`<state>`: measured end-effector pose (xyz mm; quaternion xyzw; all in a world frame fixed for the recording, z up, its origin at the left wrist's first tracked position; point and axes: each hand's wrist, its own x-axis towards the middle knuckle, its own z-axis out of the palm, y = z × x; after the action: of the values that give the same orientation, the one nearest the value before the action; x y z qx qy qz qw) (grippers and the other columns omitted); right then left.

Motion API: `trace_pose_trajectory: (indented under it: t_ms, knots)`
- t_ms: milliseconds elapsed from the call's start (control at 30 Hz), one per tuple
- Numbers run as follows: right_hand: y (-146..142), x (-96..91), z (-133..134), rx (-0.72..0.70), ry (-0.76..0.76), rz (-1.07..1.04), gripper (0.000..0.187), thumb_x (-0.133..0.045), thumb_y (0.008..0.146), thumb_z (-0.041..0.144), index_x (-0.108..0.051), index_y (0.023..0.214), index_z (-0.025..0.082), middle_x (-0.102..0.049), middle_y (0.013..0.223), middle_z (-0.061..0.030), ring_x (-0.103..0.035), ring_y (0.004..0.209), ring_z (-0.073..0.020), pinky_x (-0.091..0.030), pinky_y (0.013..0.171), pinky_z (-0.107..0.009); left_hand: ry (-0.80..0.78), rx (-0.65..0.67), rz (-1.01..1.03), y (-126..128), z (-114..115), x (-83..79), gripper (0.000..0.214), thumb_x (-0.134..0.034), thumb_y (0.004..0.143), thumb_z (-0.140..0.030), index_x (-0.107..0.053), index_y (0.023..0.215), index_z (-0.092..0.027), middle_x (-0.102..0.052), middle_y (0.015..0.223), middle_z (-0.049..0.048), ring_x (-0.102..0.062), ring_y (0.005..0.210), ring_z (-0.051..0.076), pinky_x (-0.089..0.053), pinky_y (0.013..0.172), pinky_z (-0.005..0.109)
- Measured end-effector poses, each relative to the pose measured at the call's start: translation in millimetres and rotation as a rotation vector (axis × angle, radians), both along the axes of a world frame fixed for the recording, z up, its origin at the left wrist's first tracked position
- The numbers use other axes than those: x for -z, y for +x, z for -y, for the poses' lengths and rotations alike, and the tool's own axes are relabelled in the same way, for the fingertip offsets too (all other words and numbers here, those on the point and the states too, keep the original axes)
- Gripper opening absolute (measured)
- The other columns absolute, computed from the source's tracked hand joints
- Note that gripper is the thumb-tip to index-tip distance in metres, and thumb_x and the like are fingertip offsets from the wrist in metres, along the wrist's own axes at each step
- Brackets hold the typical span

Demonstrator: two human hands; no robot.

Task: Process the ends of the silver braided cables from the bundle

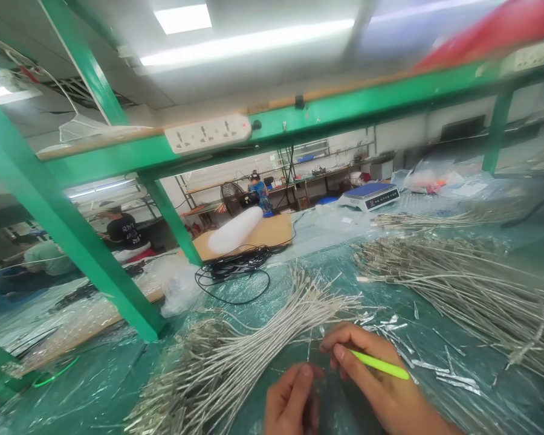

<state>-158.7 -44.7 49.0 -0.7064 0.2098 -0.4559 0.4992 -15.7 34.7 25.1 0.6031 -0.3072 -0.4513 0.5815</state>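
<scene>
My right hand (376, 386) is closed around a thin lime-green tool (381, 365) near the bottom middle, its fingertips pinching at the ends of silver-grey wires. My left hand (292, 402) sits just left of it, fingers curled, thumb and forefinger touching the same spot; what it grips is too small to make out. A fanned bundle of silver-grey wires (236, 356) spreads left from the hands over the green plastic-covered bench (95, 386). Short foil offcuts (428, 365) lie scattered to the right of my right hand.
A larger wire pile (457, 284) fills the right. Black coiled cable (236, 272), a white roll (236, 229) on cardboard and a digital scale (370, 195) stand behind. Green frame posts (72, 241) and a power strip (208, 133) cross overhead. People work at the far left and back.
</scene>
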Motion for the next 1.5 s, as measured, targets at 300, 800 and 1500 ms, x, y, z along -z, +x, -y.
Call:
trace_pose_trajectory:
  t_ms: [300, 800, 1500]
  knots:
    - [-1, 0.4, -1, 0.034, -0.043, 0.0, 0.026, -0.045, 0.096, 0.038, -0.063, 0.087, 0.02, -0.063, 0.08, -0.005, -0.058, 0.07, -0.0179, -0.047, 0.063, -0.026, -0.014, 0.029, 0.035, 4, 1, 3.0, 0.055, -0.063, 0.07, -0.069, -0.067, 0.08, -0.016, -0.04, 0.04, -0.0067, -0.025, 0.035, 0.006, -0.012, 0.037, 0.022]
    - [2, -1.7, -1, -0.065, -0.167, 0.002, 0.018, -0.048, 0.095, 0.026, -0.064, 0.09, 0.02, -0.065, 0.085, -0.0037, -0.063, 0.081, -0.0166, -0.049, 0.073, -0.025, -0.066, 0.033, 0.033, 1, 1, -0.2, 0.052, -0.064, 0.07, -0.067, -0.065, 0.07, -0.016, -0.04, 0.04, -0.0065, -0.025, 0.036, 0.006, -0.012, 0.038, 0.022]
    - [-3, -6.4, -1, -0.065, -0.151, 0.038, 0.026, -0.043, 0.097, 0.029, -0.062, 0.081, 0.019, -0.06, 0.075, -0.0029, -0.058, 0.068, -0.015, -0.047, 0.061, -0.025, -0.046, 0.005, 0.056, 1, -1, -0.1, 0.051, -0.065, 0.069, -0.068, -0.062, 0.064, -0.017, -0.04, 0.038, -0.006, -0.027, 0.036, 0.007, -0.013, 0.039, 0.022]
